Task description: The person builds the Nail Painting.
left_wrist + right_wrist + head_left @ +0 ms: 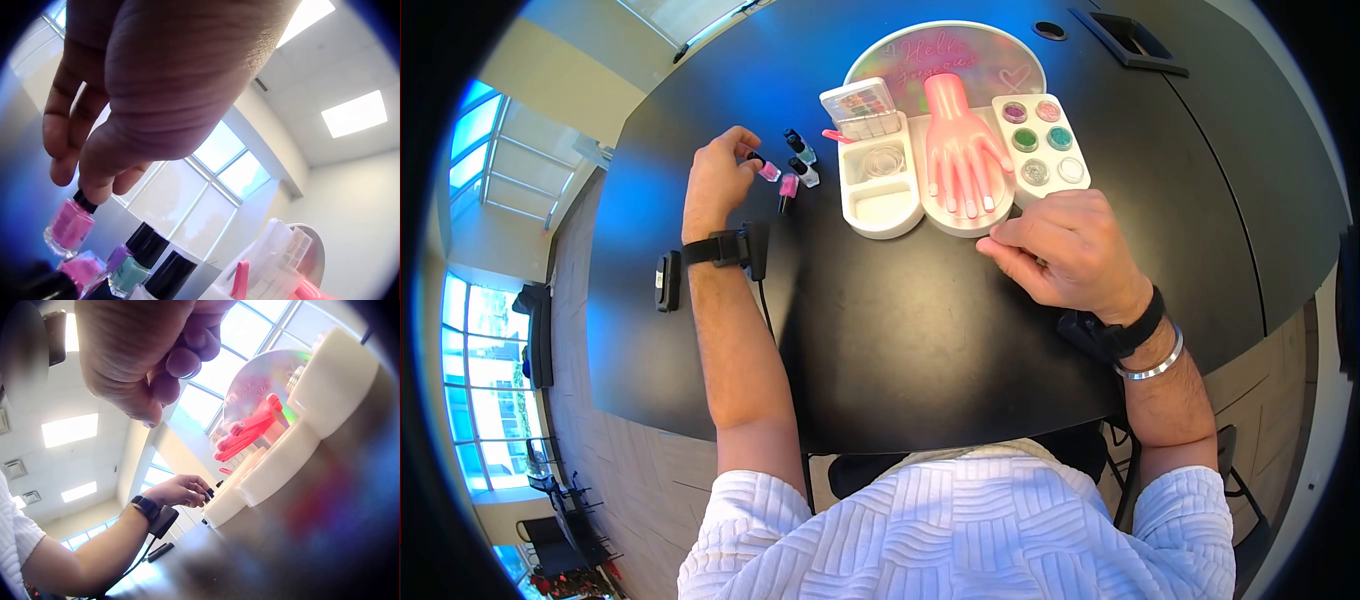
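My left hand (pixel 718 178) pinches the black cap of a pink nail polish bottle (pixel 769 172) between thumb and fingers. In the left wrist view this bottle (pixel 70 226) leans a little, its clear base low. Close beside it are another pink nail polish bottle (pixel 788 187), a teal one (pixel 805 153) and a pale one (pixel 808 176), all black-capped. My right hand (pixel 1080 245) has its fingers curled, thumb against the index finger, and nothing shows in it. It hovers just in front of a white tray (pixel 1043 124) of glitter pots.
A pink model hand (pixel 960 145) with pale nails lies palm down on the white stand, before a rounded sign (pixel 878 66). At its left are a two-part tray (pixel 884 231), a raised palette (pixel 862 100) and a pink tool (pixel 834 136). A black device (pixel 667 281) lies left.
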A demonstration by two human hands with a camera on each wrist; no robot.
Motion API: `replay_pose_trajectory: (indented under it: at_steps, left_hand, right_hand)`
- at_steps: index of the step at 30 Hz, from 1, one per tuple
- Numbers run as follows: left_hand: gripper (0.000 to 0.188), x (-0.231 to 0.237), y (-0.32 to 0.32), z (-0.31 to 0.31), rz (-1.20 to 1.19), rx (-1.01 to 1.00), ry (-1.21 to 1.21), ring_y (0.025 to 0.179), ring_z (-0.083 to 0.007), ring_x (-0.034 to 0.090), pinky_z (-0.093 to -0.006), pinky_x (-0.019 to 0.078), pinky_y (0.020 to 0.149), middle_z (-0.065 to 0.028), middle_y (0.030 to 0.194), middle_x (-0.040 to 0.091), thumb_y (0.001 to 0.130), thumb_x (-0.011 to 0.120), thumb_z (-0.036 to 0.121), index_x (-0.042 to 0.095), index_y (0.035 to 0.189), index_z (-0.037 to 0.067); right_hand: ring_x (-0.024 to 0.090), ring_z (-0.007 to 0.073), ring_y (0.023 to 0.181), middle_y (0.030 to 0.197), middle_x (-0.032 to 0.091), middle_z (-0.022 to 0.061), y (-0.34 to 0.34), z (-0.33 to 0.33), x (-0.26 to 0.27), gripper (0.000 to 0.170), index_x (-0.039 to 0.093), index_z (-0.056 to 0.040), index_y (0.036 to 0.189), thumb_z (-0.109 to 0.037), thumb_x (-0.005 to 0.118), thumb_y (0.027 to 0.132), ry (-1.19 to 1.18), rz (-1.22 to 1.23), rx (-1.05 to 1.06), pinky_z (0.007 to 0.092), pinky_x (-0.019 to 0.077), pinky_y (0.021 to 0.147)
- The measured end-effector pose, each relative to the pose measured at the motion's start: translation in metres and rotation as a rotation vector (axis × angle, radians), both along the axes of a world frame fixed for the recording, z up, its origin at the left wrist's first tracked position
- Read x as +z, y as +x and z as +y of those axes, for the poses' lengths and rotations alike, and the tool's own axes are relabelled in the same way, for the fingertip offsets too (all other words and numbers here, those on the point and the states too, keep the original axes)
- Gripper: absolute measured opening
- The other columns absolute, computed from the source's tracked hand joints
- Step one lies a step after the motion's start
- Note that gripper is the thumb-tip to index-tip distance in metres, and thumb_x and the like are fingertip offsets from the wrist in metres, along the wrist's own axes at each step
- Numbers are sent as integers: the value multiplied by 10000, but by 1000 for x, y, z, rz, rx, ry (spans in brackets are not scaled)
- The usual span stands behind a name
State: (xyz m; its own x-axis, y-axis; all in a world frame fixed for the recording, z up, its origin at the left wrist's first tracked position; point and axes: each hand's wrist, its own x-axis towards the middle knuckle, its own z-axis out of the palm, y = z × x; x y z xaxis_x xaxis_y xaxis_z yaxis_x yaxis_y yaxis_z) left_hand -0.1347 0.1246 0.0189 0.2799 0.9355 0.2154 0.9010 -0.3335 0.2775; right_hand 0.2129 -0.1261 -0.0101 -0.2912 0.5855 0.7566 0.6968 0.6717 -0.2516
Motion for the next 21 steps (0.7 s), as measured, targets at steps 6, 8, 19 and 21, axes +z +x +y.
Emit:
replay_pose_trajectory:
  at_steps: [6,8,19,21]
  left_hand:
    - [211,28,5,-16,-48,-135,61,835,-191,734,-363,575,790,-83,909,792,923,849,107,782,1112,43]
    - [185,44,18,-35,-89,-174,18,795,-190,718,-360,565,759,-84,875,784,919,852,130,788,1063,34]
    - [379,46,67,-71,-107,-417,-112,592,-70,531,-273,420,553,-2,634,616,933,911,274,697,793,-5]
    - [390,41,75,-74,-77,-423,-104,589,-77,534,-276,423,554,-10,629,612,925,917,279,692,789,-9]
  right_hand:
    - [631,251,555,657,648,51,0,0,-1,220,692,-91,804,-134,895,880,5,4,2,379,493,522]
    - [630,253,554,656,645,51,0,0,-1,223,690,-91,803,-134,894,880,5,0,1,380,493,523]
    - [635,256,560,661,649,53,0,1,-2,218,692,-89,809,-132,893,882,4,8,1,383,496,526]
    - [638,255,561,662,652,54,0,1,-2,212,697,-89,812,-132,893,883,3,9,3,382,497,527]
